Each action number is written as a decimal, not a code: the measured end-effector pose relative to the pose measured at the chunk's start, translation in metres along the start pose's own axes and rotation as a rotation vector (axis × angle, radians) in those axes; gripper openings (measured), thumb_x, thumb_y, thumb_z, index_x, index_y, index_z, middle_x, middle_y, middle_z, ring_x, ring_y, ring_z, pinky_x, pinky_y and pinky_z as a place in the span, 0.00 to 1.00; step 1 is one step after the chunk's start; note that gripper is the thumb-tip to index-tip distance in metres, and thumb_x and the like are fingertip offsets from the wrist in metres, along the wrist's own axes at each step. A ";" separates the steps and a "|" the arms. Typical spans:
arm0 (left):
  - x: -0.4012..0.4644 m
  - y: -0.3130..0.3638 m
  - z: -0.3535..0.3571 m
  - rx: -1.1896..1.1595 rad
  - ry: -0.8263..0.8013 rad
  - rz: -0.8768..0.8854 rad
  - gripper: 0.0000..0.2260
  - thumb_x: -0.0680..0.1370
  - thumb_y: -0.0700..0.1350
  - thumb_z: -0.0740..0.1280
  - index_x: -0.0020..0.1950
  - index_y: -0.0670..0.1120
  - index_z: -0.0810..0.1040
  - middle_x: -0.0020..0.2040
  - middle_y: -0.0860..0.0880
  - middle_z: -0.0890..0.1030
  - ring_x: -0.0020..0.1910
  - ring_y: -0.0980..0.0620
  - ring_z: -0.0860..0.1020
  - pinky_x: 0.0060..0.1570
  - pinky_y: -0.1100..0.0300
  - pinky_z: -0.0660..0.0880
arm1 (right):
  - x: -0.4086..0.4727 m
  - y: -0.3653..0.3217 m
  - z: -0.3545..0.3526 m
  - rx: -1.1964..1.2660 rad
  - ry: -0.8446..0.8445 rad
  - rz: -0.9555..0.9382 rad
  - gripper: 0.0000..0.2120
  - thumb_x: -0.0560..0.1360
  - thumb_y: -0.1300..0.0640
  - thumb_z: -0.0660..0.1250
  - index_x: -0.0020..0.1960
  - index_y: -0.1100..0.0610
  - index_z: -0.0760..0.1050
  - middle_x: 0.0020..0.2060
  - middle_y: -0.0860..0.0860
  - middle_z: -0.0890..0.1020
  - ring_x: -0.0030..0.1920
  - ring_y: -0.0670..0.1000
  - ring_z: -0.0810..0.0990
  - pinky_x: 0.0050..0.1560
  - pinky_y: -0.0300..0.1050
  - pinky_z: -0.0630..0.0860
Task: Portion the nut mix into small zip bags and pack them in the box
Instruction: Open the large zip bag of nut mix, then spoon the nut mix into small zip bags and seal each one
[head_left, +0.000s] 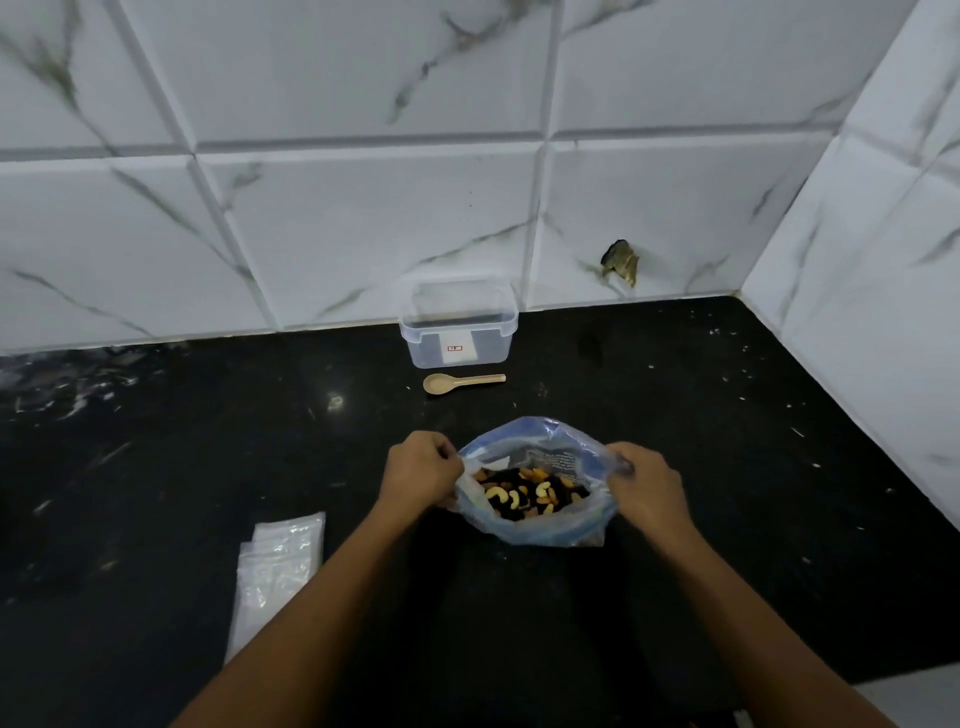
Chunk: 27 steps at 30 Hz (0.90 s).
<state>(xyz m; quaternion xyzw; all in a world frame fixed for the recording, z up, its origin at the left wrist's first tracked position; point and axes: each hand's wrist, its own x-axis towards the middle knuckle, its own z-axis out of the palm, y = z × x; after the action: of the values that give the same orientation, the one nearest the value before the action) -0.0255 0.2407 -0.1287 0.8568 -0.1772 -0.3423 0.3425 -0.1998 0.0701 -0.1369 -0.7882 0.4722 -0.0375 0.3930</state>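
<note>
A large blue-tinted plastic bag (540, 525) stands open in the middle of the black counter, with the nut mix (530, 493) of cashews and dark pieces visible inside. My left hand (421, 470) pinches the bag's left rim and my right hand (647, 480) pinches its right rim, holding the mouth spread wide. A stack of small clear zip bags (278, 566) lies flat at the lower left. A clear plastic box (460, 325) without a lid stands by the back wall, and a beige spoon (460, 383) lies just in front of it.
The black counter (156, 467) runs to a white marble-tiled wall at the back and another at the right, forming a corner. A dark broken hole (621, 260) marks the back wall tile. The counter's front edge shows at the lower right.
</note>
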 end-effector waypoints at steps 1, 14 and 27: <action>-0.002 -0.001 -0.002 -0.015 0.002 -0.010 0.03 0.79 0.41 0.66 0.52 0.46 0.77 0.51 0.45 0.81 0.41 0.53 0.84 0.36 0.63 0.81 | 0.001 0.002 -0.008 -0.012 -0.002 -0.004 0.08 0.78 0.60 0.62 0.53 0.49 0.75 0.46 0.48 0.79 0.43 0.46 0.80 0.46 0.45 0.80; -0.033 -0.018 0.026 -0.074 -0.052 -0.026 0.03 0.79 0.41 0.67 0.51 0.47 0.77 0.48 0.48 0.81 0.39 0.54 0.84 0.37 0.65 0.81 | -0.008 0.026 -0.026 -0.071 -0.193 0.019 0.11 0.78 0.60 0.62 0.58 0.50 0.75 0.49 0.49 0.78 0.48 0.46 0.79 0.50 0.45 0.79; -0.044 -0.042 -0.024 -0.100 0.278 0.042 0.04 0.79 0.52 0.67 0.48 0.53 0.79 0.42 0.53 0.82 0.38 0.56 0.83 0.39 0.59 0.81 | -0.008 -0.004 -0.025 -0.193 0.043 -0.125 0.21 0.76 0.50 0.67 0.67 0.51 0.70 0.60 0.52 0.76 0.56 0.48 0.75 0.50 0.42 0.71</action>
<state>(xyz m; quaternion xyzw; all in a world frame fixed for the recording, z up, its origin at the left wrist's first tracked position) -0.0369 0.3050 -0.1250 0.8739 -0.1285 -0.2215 0.4133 -0.2117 0.0622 -0.1143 -0.8491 0.4320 -0.0334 0.3021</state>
